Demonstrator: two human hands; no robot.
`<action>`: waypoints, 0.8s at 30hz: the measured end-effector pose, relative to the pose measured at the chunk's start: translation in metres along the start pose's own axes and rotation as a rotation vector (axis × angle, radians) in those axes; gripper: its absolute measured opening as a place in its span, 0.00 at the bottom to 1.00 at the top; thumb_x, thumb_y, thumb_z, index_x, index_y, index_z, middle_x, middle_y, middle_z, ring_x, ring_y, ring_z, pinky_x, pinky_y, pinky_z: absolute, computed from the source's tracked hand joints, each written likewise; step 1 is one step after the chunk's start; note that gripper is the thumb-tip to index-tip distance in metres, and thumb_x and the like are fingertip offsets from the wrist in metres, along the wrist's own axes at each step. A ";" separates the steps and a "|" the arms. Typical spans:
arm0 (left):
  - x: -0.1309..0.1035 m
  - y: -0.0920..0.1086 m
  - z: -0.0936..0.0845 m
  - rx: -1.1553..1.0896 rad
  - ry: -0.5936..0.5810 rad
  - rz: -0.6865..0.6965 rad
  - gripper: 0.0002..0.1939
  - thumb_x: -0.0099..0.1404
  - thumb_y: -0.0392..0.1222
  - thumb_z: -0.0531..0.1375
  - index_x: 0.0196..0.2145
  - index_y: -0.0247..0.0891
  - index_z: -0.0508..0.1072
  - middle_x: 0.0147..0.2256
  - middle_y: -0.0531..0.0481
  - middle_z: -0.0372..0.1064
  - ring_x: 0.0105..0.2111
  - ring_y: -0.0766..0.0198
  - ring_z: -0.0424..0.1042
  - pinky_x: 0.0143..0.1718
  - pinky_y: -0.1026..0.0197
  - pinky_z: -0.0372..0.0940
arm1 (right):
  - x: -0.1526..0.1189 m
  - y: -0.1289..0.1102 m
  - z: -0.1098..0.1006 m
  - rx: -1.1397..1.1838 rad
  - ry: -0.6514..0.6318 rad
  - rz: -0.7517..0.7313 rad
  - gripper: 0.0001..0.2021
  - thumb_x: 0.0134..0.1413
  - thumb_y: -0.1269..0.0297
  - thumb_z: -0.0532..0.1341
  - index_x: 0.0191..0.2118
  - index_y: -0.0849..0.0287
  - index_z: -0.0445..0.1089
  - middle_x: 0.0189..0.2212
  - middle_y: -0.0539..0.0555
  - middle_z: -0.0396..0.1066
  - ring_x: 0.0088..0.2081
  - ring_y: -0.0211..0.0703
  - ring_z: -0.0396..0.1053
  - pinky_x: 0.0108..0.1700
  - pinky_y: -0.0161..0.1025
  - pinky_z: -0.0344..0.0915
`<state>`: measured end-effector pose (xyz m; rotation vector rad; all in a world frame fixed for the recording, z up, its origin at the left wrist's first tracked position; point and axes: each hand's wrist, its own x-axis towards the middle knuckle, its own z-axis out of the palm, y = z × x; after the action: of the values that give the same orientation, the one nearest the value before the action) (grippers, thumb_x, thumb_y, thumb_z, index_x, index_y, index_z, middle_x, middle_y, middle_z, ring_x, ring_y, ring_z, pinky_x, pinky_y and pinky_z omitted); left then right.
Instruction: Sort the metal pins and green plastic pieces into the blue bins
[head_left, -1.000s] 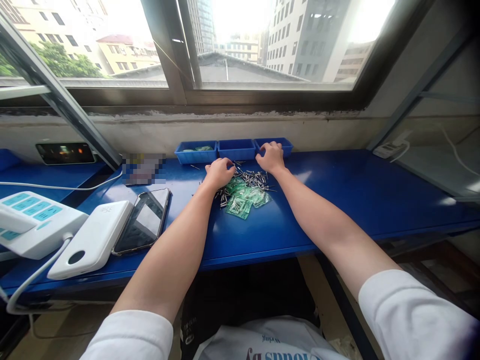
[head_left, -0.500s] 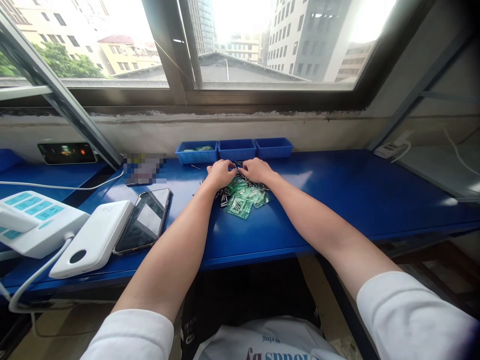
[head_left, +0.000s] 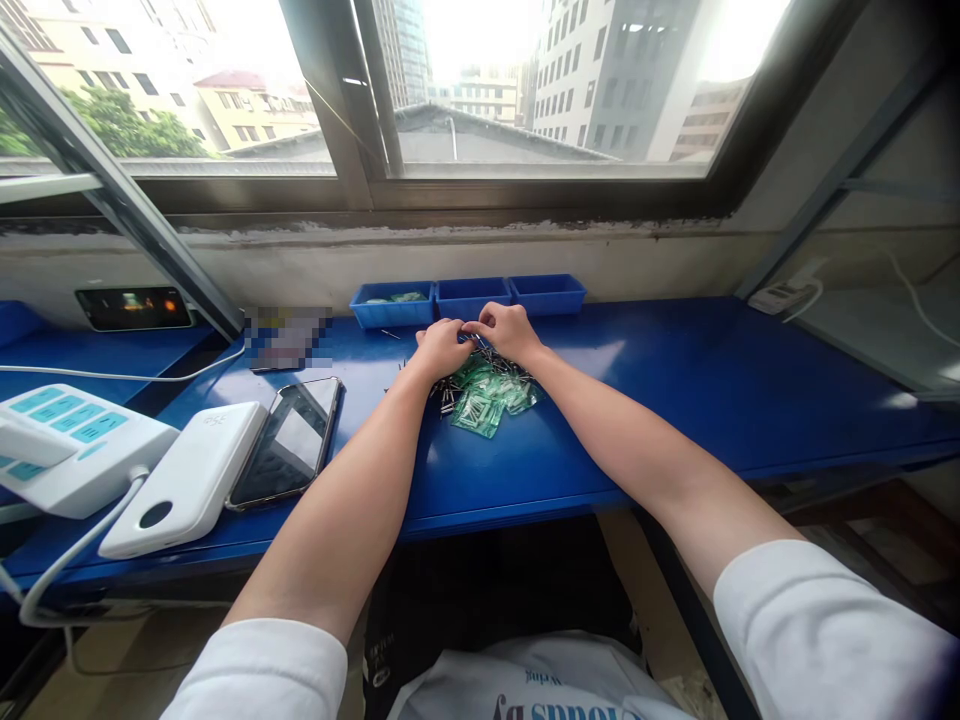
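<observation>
Small green plastic packets [head_left: 480, 405] lie in a heap on the blue table, with thin dark and silvery metal pieces [head_left: 448, 398] scattered around and behind them. At the heap's back left, my left hand [head_left: 444, 348] has its fingers closed, and what they hold is too small to name. My right hand [head_left: 506, 330] is raised a little at the back of the heap, thumb and fingertips pinched close to my left fingers; anything between them cannot be made out.
Behind my hands stand three blue bins, the left bin [head_left: 394, 313] holding green packets. On the left lie a phone [head_left: 289, 440], a white power bank [head_left: 184, 480] and a power strip [head_left: 90, 440] with cables. Another phone [head_left: 135, 308] leans near the wall.
My right hand has risen and shifted slightly left, towards my left fingers, uncovering more of the metal pieces. My left hand has barely moved.
</observation>
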<state>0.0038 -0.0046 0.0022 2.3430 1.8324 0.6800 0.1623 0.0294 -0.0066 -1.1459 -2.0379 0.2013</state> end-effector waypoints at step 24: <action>0.000 0.005 -0.004 -0.324 0.145 -0.036 0.20 0.66 0.52 0.50 0.25 0.39 0.71 0.23 0.53 0.67 0.29 0.62 0.65 0.38 0.59 0.57 | 0.007 -0.003 -0.012 0.711 0.005 0.204 0.20 0.45 0.46 0.65 0.31 0.59 0.69 0.19 0.47 0.68 0.18 0.32 0.60 0.21 0.32 0.57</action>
<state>0.0063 -0.0068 0.0074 2.0954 1.6619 1.0764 0.1664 0.0304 0.0064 -0.8790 -1.6201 0.9379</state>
